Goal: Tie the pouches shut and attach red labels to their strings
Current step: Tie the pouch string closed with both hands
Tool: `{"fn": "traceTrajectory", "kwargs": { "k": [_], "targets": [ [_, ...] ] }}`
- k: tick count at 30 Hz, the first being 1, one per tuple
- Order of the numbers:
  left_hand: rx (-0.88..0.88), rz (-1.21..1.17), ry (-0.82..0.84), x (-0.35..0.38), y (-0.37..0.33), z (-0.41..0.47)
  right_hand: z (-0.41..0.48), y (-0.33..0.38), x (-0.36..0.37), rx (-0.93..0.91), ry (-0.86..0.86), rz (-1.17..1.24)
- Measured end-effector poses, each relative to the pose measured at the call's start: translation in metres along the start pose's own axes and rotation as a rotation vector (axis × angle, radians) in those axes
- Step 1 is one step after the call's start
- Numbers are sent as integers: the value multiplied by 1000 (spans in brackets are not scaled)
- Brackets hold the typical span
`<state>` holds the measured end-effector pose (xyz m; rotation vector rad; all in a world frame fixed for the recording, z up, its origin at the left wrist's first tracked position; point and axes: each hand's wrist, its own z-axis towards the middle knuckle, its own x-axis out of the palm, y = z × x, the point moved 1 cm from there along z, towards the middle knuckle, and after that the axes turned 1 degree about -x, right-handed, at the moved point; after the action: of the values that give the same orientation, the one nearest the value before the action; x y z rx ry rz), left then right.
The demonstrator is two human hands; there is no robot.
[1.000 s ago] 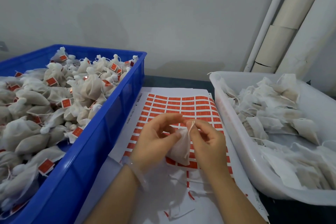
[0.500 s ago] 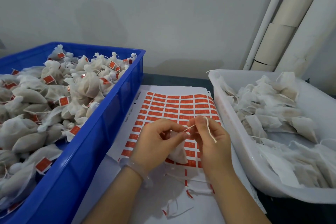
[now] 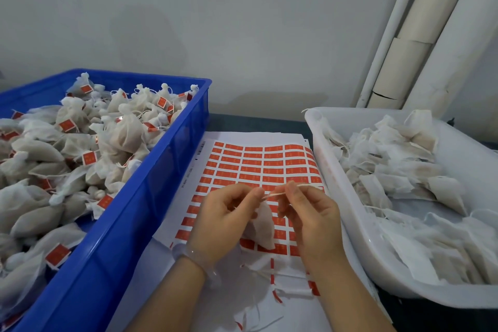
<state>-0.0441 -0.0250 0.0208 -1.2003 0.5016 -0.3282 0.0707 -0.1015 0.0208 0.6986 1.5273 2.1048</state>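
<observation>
Pouch (image 3: 262,226) is hanging over the label sheet (image 3: 250,163) between blue bin (image 3: 161,170) and white bin (image 3: 358,237); left grip (image 3: 223,221) is pinching its top, right grip (image 3: 314,217) is pinching its string (image 3: 275,193).

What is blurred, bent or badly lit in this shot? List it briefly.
Head view: dim, even light, soft shadows on the wall; the wide-angle lens tilts and bows the pipes; the string that the right hand holds taut from the pouch in the left hand is slightly smeared; print on the label sheet is too soft to read.
</observation>
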Motion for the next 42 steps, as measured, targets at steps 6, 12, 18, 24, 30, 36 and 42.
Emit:
{"fn": "traceTrajectory", "kwargs": {
  "k": [6, 12, 18, 24, 30, 36, 42],
  "targets": [
    [-179, -227, -33, -8, 0, 3, -7, 6, 7, -127, 209, -114],
    [-145, -250, 100, -8, -11, 0, 3, -6, 1, -29, 370, -212],
    [-44, -161, 19, -10, -9, 0, 1, -6, 3, -35, 329, -253],
    [195, 333, -123, -5, -7, -3, -2, -6, 5, -103, 134, -232],
    [69, 450, -101, -1, -2, -3, -5, -8, 6, -233, 117, -301],
    [-239, -226, -13, -2, -9, -4, -9, -10, 12, -344, 231, -441],
    [-254, -334, -115, -4, -8, -1, -9, -5, 12, -271, 196, -304]
  ]
}}
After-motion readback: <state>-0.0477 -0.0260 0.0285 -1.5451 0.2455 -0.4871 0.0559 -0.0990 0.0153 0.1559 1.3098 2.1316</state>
